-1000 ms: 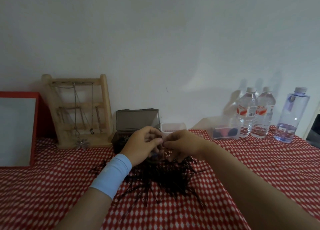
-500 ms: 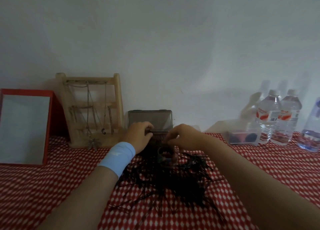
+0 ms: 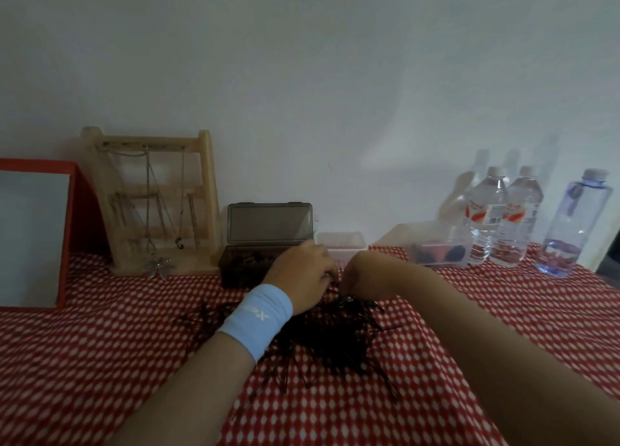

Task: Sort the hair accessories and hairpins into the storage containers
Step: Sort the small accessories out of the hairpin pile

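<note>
On the table (image 3: 100, 361), red-checked, a big loose heap of black hairpins (image 3: 339, 341) sits centre, just in front of the smoky storage box (image 3: 245, 271), whose lid stands open. A small clear tub (image 3: 340, 246) stands beside the box on its right. A second clear tub (image 3: 436, 254) with dark and red pieces is further right, by the bottles (image 3: 503, 217). Left hand (image 3: 303, 278) and right hand (image 3: 367, 273) meet, knuckles up, at the heap's far edge, close to the box. Grip: both curl down into the pins with the tips hidden, so can't tell if either pinches anything. Handling guess: pins look light, thin, springy, slick, and likely to interlock, so pulling one drags its neighbours. Take a pin at its closed bend, or pinch a small bundle mid-length. Long axes point every way, fanning out of the heap, with no common heading.
</note>
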Tool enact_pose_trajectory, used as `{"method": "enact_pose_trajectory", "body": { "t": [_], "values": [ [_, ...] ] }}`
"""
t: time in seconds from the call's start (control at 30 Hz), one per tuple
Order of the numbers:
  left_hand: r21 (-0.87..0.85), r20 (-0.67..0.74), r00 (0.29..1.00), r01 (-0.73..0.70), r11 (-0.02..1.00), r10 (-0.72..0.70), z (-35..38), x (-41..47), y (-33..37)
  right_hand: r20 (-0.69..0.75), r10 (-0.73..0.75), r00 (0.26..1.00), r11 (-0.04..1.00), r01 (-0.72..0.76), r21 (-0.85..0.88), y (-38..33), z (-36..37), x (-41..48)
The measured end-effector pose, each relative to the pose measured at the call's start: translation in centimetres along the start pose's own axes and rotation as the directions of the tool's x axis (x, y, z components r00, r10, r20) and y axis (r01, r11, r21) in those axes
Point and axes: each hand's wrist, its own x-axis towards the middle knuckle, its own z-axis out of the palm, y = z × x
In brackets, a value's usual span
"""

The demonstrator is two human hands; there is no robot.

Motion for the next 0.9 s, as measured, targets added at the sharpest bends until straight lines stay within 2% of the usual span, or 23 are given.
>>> {"method": "enact_pose_trajectory", "body": {
  "t": [0.1, 0.17, 0.3, 0.43, 0.53, 0.63, 0.77, 0.9],
  "values": [
    [0.032, 0.036, 0.999, -0.032, 0.999, 0.031, 0.2, -0.1, 2.0, 0.025, -0.043, 0.999, 0.995, 0.045, -0.092, 0.8, 0.5, -1.6],
    [-0.006, 0.124, 0.992, -0.008, 1.000, 0.009, 0.1, -0.1, 3.1, 0.001, -0.055, 0.998, 0.991, 0.055, -0.118, 1.1, 0.7, -2.5],
    [-0.070, 0.385, 0.922, 0.059, 0.996, -0.027, 0.5, -0.4, 4.5, -0.044, 0.004, 0.999, 1.000, -0.005, -0.012, 1.6, 0.8, -3.2],
    [-0.106, 0.475, 0.877, 0.134, 0.985, -0.069, 0.4, -0.6, 4.7, -0.103, -0.017, 0.995, 0.990, 0.032, 0.140, 2.1, 0.3, -4.0],
    [-0.150, 0.411, 0.904, 0.192, 0.970, -0.115, 0.1, -0.7, 4.8, -0.154, 0.002, 0.988, 0.980, 0.029, 0.199, 2.1, -0.2, -4.0],
    [-0.256, 0.184, 0.958, 0.264, 0.930, -0.221, -0.5, -0.5, 4.4, -0.165, 0.029, 0.986, 0.957, 0.020, 0.288, 1.6, -0.6, -3.8],
    [-0.405, 0.094, 0.956, 0.290, 0.867, -0.276, -1.6, 0.1, 3.4, -0.216, 0.036, 0.976, 0.836, 0.089, 0.541, 0.3, -1.2, -3.1],
    [-0.376, 0.042, 0.927, 0.360, 0.854, -0.372, -3.0, 0.5, 0.6, -0.248, 0.075, 0.966, 0.735, 0.114, 0.668, -1.5, -1.6, -0.8]
  ]
}}
